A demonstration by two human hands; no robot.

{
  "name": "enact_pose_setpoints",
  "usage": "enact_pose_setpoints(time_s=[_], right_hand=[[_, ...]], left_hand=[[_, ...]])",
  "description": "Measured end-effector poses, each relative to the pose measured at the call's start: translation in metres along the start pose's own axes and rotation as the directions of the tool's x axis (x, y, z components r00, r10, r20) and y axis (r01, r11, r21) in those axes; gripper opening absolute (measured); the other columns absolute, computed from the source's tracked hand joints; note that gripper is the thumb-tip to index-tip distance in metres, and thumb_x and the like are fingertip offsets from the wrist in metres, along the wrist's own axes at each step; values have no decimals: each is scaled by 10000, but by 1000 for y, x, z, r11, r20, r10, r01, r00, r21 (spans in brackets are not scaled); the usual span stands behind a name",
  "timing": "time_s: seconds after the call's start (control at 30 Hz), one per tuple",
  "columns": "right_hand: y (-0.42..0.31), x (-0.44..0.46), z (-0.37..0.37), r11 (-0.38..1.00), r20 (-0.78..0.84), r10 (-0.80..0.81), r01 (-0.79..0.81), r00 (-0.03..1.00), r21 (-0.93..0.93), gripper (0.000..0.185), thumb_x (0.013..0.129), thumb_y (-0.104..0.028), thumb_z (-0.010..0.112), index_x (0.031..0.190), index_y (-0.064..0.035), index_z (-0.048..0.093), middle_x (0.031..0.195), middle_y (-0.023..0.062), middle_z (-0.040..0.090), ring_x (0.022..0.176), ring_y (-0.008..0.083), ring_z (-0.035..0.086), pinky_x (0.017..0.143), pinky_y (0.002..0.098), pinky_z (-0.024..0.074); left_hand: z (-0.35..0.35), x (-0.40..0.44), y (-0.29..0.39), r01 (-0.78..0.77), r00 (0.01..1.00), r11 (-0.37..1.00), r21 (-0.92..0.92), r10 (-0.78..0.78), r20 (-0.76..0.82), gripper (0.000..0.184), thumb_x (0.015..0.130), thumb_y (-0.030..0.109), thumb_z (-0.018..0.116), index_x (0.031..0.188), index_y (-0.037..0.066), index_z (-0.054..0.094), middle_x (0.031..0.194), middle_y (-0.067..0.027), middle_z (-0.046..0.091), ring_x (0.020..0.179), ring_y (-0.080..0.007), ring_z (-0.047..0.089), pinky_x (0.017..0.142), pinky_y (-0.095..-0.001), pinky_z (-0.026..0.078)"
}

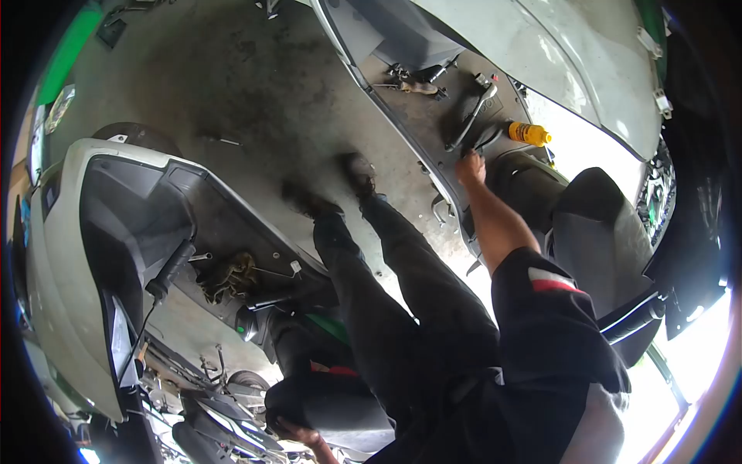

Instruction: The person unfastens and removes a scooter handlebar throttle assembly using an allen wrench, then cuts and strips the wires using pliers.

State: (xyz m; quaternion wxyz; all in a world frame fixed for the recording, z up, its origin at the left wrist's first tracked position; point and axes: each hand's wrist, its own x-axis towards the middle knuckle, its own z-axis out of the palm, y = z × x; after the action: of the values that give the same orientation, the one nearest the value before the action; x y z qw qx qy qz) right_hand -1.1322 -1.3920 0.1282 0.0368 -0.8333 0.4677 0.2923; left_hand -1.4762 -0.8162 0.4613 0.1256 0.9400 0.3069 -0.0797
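Observation:
My right hand (471, 168) reaches down to the footboard (433, 127) of the scooter on the right. Its fingers are closed at the end of a dark, curved piece (488, 139); what exactly they grip is hard to make out. Just beyond lies a long lever-like part (479, 108) with a silver end. A yellow bottle (529, 134) lies on its side to the right of the hand. At the bottom, my left hand (303, 435) rests against the dark seat (332, 406) of the left scooter, fingers stretched out and partly hidden.
Two scooters flank my legs (379, 286). The left one has a handlebar grip (170, 271) and a crumpled camouflage-like cloth (230, 278) on its footboard. Metal tools (417, 85) lie on the right footboard's far end. More two-wheelers (224, 421) stand at lower left.

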Motion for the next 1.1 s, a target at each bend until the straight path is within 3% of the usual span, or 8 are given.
enact_pose_setpoints(time_s=[0.3, 0.5, 0.7, 0.8, 0.9, 0.97, 1.03, 1.1], right_hand=[[-45, -71, 5, 991, -96, 115, -107, 989, 87, 397, 877, -197, 595, 1262, -192, 495, 1259, 186, 493, 1226, 357, 481, 984, 500, 410], [-32, -109, 17, 993, -56, -115, 117, 992, 30, 423, 867, -114, 555, 1282, -117, 476, 1278, 209, 462, 1252, 382, 441, 998, 529, 389], [-17, -203, 60, 931, -45, -148, 155, 988, 332, 448, 788, -104, 559, 1234, -127, 524, 1183, 253, 502, 1167, 448, 470, 985, 526, 385], [-25, -243, 43, 858, 18, -255, 218, 967, 465, 335, 806, -162, 560, 1132, -91, 593, 1069, 268, 599, 1058, 454, 562, 906, 515, 446], [-42, -290, 14, 763, 81, -512, 410, 855, 500, 271, 824, -240, 568, 990, -45, 657, 889, 245, 678, 903, 440, 647, 776, 521, 495], [-47, -314, -18, 703, 324, -640, 362, 696, 612, 273, 835, -258, 567, 972, -44, 667, 833, 205, 669, 830, 380, 663, 753, 442, 504], [-58, -353, -58, 582, 241, -736, 408, 633, 704, 256, 854, -245, 576, 974, -33, 653, 822, 184, 660, 804, 343, 661, 743, 406, 502], [-63, -389, -97, 492, 201, -796, 416, 570, 765, 256, 869, -243, 579, 983, -25, 649, 834, 184, 663, 820, 341, 664, 745, 401, 502]], left_hand=[[2, 5, 18, -141, 985, 984, -112, 128, -115, 500, 974, 360, 412, 1105, -92, 580, 1060, -251, 613, 939, -376, 579, 863, -468, 454], [7, -2, -22, 244, 964, 933, -264, -262, -37, 407, 949, 274, 447, 1062, -86, 600, 1012, -226, 631, 898, -335, 591, 831, -461, 460], [6, -8, -35, -307, 931, 905, 296, 350, -106, 398, 980, 272, 429, 1009, -100, 566, 1027, -280, 586, 875, -411, 588, 778, -517, 474], [23, -44, -103, -283, 959, 956, 81, 282, 15, 755, 945, 636, 254, 1405, 57, 407, 1308, -359, 422, 1180, -542, 445, 935, -664, 379], [46, -60, -145, -329, 944, 943, -56, 329, -15, 891, 922, 668, -17, 1456, 100, 414, 1419, -330, 360, 1301, -526, 335, 1045, -680, 244], [24, -32, -86, -450, 883, 892, 29, 450, -134, 747, 981, 589, 127, 1397, 68, 464, 1379, -307, 414, 1246, -535, 385, 995, -685, 288], [58, -47, -146, -356, 925, 917, 179, 373, -69, 594, 965, 508, 369, 1292, 36, 519, 1294, -297, 474, 1170, -515, 432, 960, -660, 316], [26, -16, -74, 185, 981, 972, 147, -191, 30, 548, 834, 313, 622, 1252, -14, 483, 1187, -283, 506, 1102, -459, 460, 973, -565, 338]])
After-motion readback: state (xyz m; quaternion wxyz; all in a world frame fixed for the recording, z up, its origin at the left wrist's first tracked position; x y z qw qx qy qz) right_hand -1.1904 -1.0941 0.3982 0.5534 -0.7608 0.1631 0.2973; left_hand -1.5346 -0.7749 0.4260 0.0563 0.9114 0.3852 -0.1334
